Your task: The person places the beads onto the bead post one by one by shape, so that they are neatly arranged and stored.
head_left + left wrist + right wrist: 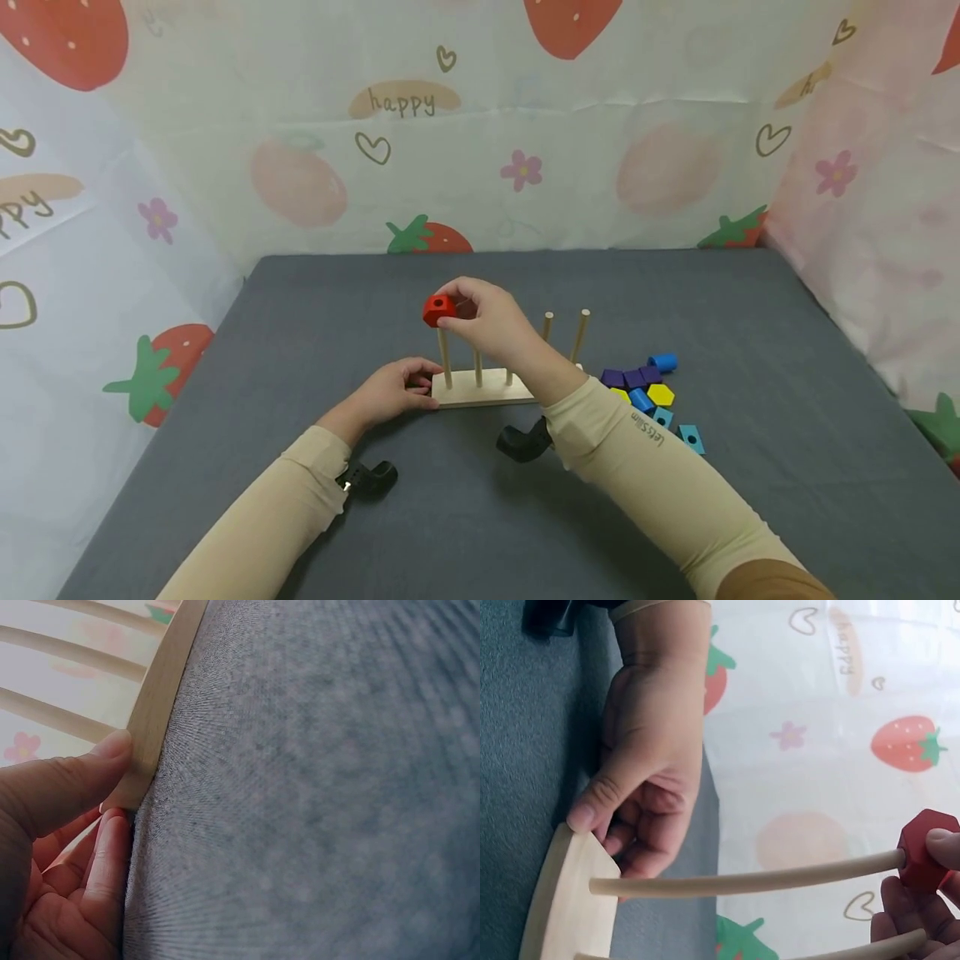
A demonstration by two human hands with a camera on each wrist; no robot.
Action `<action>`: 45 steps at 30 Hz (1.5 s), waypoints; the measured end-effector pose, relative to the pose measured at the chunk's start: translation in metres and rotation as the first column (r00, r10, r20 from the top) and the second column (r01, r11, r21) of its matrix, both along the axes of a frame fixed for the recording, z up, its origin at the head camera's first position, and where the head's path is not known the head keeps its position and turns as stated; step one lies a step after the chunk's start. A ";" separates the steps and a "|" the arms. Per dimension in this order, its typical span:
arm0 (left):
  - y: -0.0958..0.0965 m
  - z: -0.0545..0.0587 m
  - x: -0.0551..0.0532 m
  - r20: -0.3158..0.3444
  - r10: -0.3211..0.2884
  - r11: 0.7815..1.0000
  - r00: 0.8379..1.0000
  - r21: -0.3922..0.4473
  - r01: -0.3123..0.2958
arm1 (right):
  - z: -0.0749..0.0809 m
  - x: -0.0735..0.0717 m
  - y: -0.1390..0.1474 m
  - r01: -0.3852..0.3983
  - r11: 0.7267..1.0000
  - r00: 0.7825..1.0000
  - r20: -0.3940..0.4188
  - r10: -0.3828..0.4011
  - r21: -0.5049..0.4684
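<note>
In the head view my right hand point(491, 321) pinches a red hexagonal block point(438, 310) with a hole in it between thumb and fingers. The block is at the tip of the leftmost wooden peg point(446, 358); the right wrist view shows the peg's end meeting the red block point(919, 859). Several upright pegs stand on a pale wooden base point(480, 390). My left hand point(386, 390) grips the base's left end. In the left wrist view, the thumb lies on the wooden base point(155, 712) and the fingers are at its end corner.
Right of the base lie loose blocks: purple ones point(633, 378), yellow hexagons point(661, 395), blue cylinders point(663, 362) and light blue pieces point(692, 438). My right forearm point(637, 450) hides part of the base. Grey cloth point(360, 308) covers the table, with printed curtains point(480, 183) behind.
</note>
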State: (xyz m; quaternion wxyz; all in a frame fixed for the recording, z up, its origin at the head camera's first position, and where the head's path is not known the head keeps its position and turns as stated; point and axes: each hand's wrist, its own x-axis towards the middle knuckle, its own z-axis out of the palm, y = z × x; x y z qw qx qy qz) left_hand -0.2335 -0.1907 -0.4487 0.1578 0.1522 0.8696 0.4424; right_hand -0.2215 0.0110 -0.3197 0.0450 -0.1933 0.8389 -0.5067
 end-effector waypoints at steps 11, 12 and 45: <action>-0.001 -0.002 0.000 -0.011 0.002 1.000 1.000 -0.002 -0.002 | -0.022 0.005 -0.006 0.056 0.997 0.998 0.039 -0.053 -0.054; -0.001 -0.002 0.000 -0.015 0.001 1.000 1.000 -0.005 -0.001 | -0.024 0.005 -0.007 0.063 0.996 0.997 0.041 -0.061 -0.062; 0.000 -0.003 0.001 -0.013 0.011 1.000 1.000 0.029 -0.010 | -0.099 0.009 -0.014 0.207 0.976 0.952 0.241 -0.187 -0.061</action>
